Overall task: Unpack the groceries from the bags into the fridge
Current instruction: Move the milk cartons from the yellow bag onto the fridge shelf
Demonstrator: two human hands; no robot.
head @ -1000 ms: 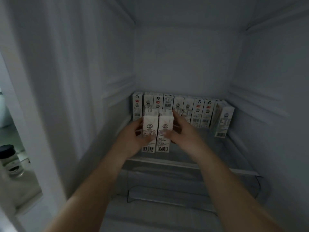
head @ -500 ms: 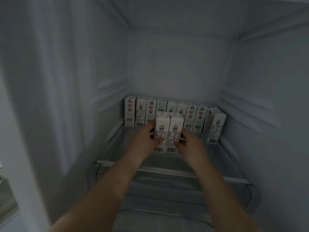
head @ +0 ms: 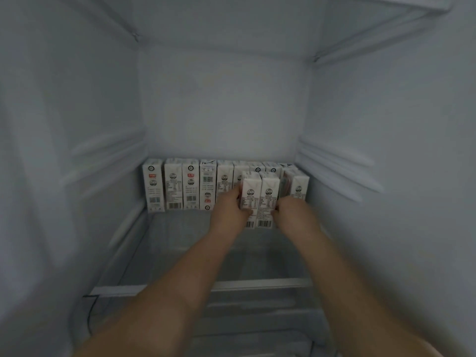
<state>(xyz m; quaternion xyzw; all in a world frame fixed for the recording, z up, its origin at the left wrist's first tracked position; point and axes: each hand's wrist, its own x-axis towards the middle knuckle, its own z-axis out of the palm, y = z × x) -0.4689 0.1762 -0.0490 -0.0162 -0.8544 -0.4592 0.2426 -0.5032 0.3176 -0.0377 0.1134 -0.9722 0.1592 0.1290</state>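
**Sliding a pair of cartons in on the right side of the fridge shelf**

So both hands are deep in the fridge (head: 103,124), clamping two cartons (head: 259,199) side by side as one block. The left hand (head: 230,211) grips the outer face of the left one, thumb curled across its front, and the right hand (head: 291,212) grips the outer side of the right one. The pair sits upright, low over the glass shelf (head: 177,243), just in front of the back row (head: 180,188) toward its right end. Can't tell if the bottoms touch the glass yet.

My take on doing this well: keep squeezing inward so the two don't split, lower them flat, then push straight back until they meet the row. Let go only once they stand by themselves. The angled carton (head: 298,188) on the far right is close, so I'd watch the right knuckles there.

Count:
- held cartons: 2
- back row: I make out about 8 fronts, though the held pair hides part of it
- angled one at the right wall: 1, maybe another behind it, too blurry to say
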